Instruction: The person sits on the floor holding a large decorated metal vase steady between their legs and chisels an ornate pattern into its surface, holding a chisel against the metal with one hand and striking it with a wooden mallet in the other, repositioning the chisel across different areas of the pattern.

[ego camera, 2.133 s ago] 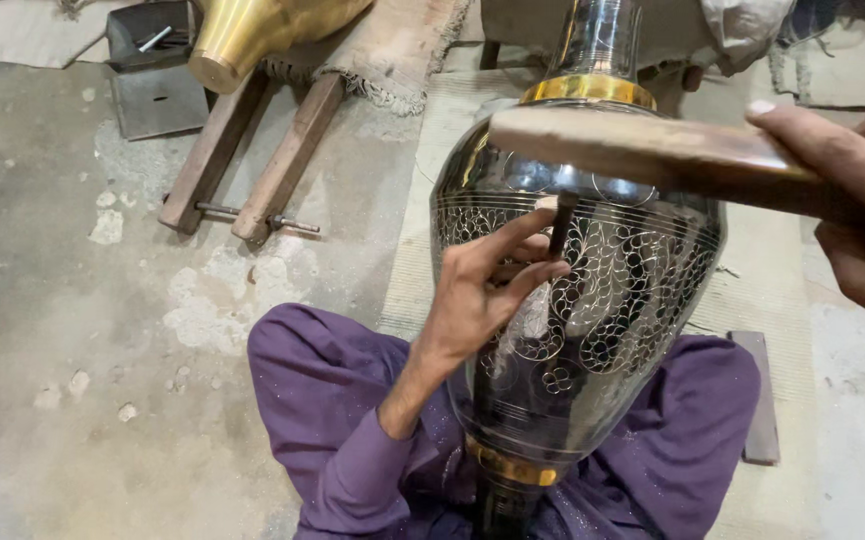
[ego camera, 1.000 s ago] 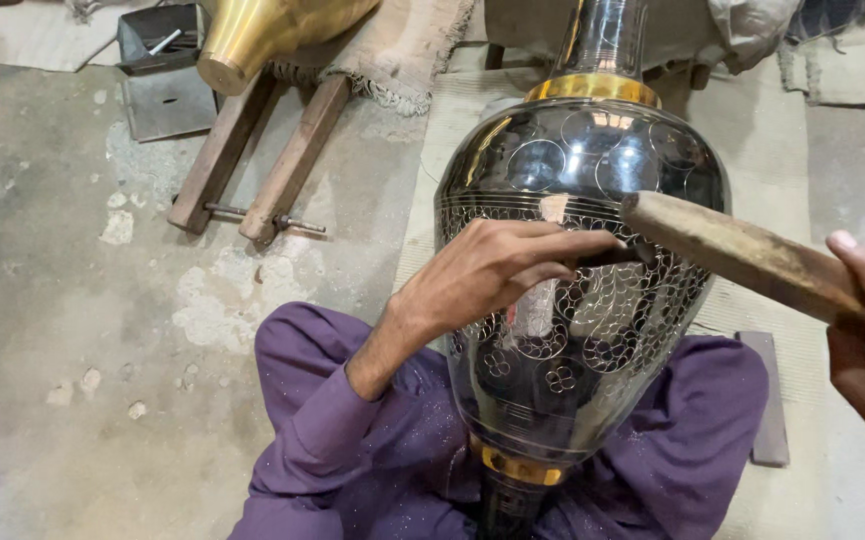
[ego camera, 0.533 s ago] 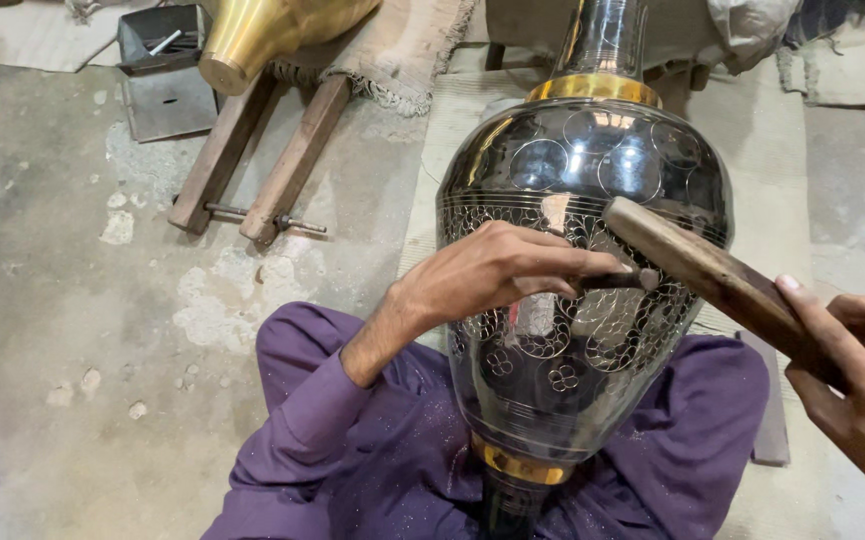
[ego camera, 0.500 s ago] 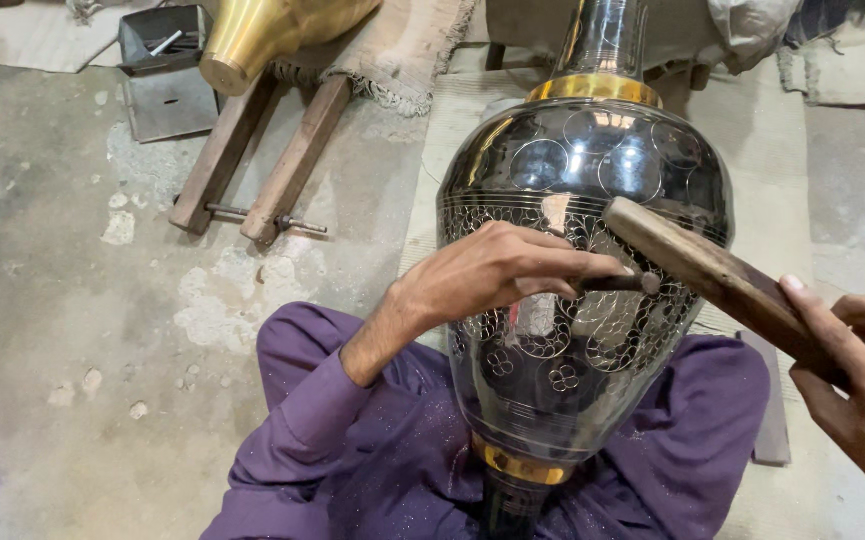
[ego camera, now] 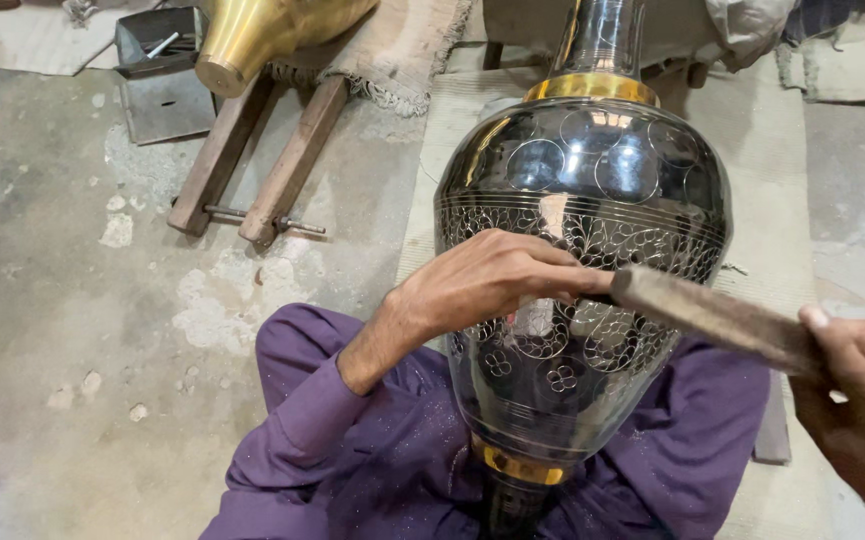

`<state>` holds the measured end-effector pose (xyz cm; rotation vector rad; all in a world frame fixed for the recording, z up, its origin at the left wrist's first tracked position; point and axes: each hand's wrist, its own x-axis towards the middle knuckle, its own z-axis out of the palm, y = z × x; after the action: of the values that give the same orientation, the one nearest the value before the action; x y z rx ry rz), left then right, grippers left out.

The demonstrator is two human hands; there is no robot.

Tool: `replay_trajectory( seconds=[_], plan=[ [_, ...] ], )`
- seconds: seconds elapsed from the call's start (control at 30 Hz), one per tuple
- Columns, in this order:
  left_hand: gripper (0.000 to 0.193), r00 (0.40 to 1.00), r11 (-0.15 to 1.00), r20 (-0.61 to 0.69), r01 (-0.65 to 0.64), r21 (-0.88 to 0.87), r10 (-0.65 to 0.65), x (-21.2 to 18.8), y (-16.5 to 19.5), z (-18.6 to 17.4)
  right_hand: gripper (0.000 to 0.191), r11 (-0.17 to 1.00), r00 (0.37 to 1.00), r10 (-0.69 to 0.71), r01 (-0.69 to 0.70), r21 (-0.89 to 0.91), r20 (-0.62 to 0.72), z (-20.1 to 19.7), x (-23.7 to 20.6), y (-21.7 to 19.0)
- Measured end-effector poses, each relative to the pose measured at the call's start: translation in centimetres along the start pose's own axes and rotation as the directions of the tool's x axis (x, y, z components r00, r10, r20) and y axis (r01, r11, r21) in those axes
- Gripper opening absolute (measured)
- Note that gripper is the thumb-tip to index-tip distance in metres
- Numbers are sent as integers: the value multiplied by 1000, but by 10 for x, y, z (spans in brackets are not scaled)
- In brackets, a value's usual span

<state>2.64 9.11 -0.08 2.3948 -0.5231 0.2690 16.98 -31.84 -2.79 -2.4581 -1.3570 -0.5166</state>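
Taking the big dark vase (ego camera: 582, 200) across our lap as the landmark, and starting far to its left, we see two wooden bars (ego camera: 252, 160) joined by a metal rod on the concrete floor (ego camera: 52, 330), with a brass vessel (ego camera: 262, 35) lying above them. Closer in, our left hand (ego camera: 482, 285) rests on the vase's belly, fingers pinched narrow around what looks like a small engraving tool; the tool itself is mostly hidden, so we cannot tell its shape. The vase lies tilted, neck pointing away from us, its gold band (ego camera: 592, 88) above the engraved lattice. To the right of the vase, our right hand (ego camera: 857, 400) is wrapped tight around a wooden mallet (ego camera: 712, 315) whose head meets the left fingertips. We judge this to be the chasing step, mid-strike; the next tap calls for a steady pinch and a short, square blow.
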Motion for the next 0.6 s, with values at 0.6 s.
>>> replay_trajectory(
  seconds=[0.6],
  plan=[
    [50,859,921,-421,131,-367,-291,-17,14,22,73,997,964,-33,14,73,264,-47,112,-14]
  ],
)
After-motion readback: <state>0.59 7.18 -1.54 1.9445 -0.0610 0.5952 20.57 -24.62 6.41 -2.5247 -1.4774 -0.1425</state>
